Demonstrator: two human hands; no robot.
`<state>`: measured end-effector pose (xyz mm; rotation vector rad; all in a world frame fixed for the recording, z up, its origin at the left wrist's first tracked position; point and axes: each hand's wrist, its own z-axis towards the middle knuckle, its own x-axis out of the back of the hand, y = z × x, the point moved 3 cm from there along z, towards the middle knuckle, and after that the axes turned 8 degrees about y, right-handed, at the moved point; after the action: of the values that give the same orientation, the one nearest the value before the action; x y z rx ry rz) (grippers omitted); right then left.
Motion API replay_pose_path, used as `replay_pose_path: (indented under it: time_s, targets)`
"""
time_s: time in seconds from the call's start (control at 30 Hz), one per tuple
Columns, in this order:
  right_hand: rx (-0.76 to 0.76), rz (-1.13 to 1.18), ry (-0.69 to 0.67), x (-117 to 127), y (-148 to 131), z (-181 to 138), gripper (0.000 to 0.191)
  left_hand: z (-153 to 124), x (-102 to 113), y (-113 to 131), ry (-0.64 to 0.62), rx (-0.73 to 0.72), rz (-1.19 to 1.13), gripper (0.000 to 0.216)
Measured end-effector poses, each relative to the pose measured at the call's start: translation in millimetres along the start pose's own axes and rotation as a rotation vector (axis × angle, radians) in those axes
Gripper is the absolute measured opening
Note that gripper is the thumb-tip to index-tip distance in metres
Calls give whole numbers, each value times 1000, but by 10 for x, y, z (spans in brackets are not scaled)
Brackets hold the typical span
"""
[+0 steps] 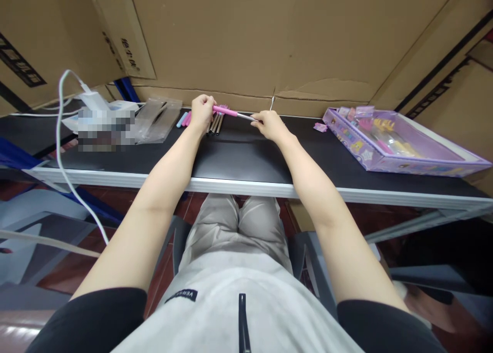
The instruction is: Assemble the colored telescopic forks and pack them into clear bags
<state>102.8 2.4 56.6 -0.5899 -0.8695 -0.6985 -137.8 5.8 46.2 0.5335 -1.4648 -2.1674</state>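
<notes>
My left hand (203,112) is closed around one end of a slim pink pen-like tube (225,110), held just above the black tabletop. A thin silver rod (246,117) runs from the tube's right end into the fingers of my right hand (270,125), which pinch it. Past my right hand a narrow whitish tip (272,103) sticks up; I cannot tell if it belongs to the same rod. Beside my left hand lie several dark metallic tubes (215,125) and short pink pieces (187,118) with a light blue one (181,120). A pink-purple piece shows partly behind the tube.
At the right stands an open purple box (385,163) with small packaged items; a purple scrap (320,127) lies beside it. Clear plastic sleeves (159,119) and a white device with a cable (61,122) are at the left. Cardboard walls (239,39) close off the back.
</notes>
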Motion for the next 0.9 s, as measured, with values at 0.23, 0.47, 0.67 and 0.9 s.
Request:
replay_pose_path:
  time_s: [0.23, 0.47, 0.67, 0.9]
  targets:
    - [-57, -46, -28, 82, 108, -35, 29, -70, 80, 25, 15, 94, 23, 40]
    - [-16, -19, -31, 47, 122, -20, 29, 88, 165, -157, 46, 172, 12, 43]
    - [40, 32, 10, 80, 56, -60, 31, 16, 71, -170, -126, 199, 11, 50]
    - [19, -1, -30, 102, 28, -72, 26, -29, 79, -162, -181, 183, -14, 50]
